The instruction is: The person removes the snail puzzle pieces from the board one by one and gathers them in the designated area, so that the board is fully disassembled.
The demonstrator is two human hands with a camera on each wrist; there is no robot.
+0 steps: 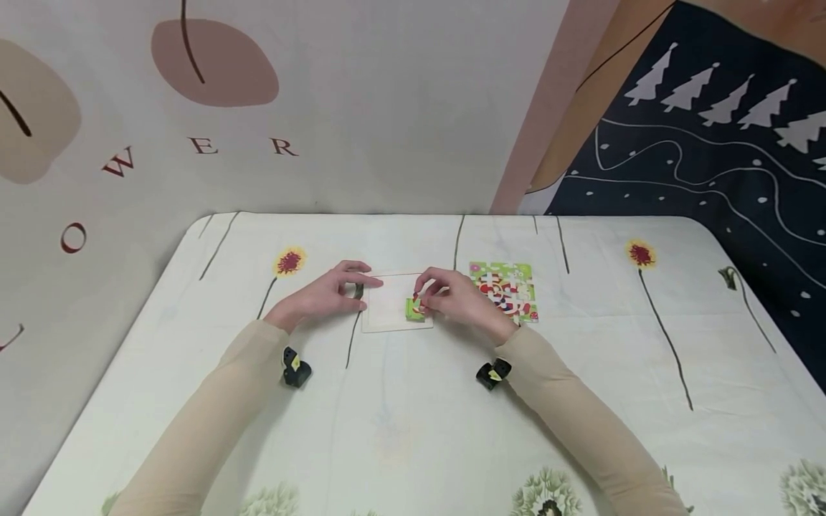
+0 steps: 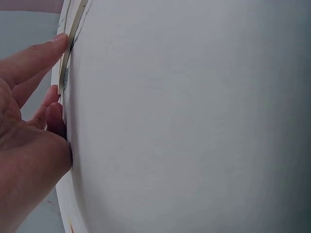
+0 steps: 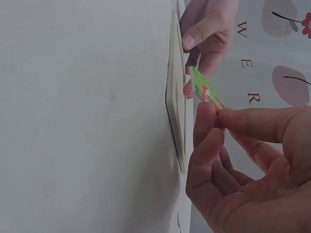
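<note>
A thin pale puzzle tray (image 1: 387, 312), flat with a raised rim, lies on the white tablecloth. My left hand (image 1: 325, 292) rests at its left side, fingers fairly straight, with fingertips touching the edge; in the left wrist view a finger (image 2: 46, 56) meets that edge. Between thumb and fingers my right hand (image 1: 459, 295) pinches a green puzzle piece (image 3: 203, 86) with red and white on it. It is tilted above the tray's right part, apart from the surface in the right wrist view. Beside the right hand lies a square of colourful puzzle pieces (image 1: 518, 272), partly hidden by that hand.
The tablecloth (image 1: 387, 408) has printed flowers and stems. Behind the table hangs a pale printed cloth (image 1: 387, 107), with a dark tree-patterned cloth (image 1: 684, 158) at the right. A small black device sits at each wrist.
</note>
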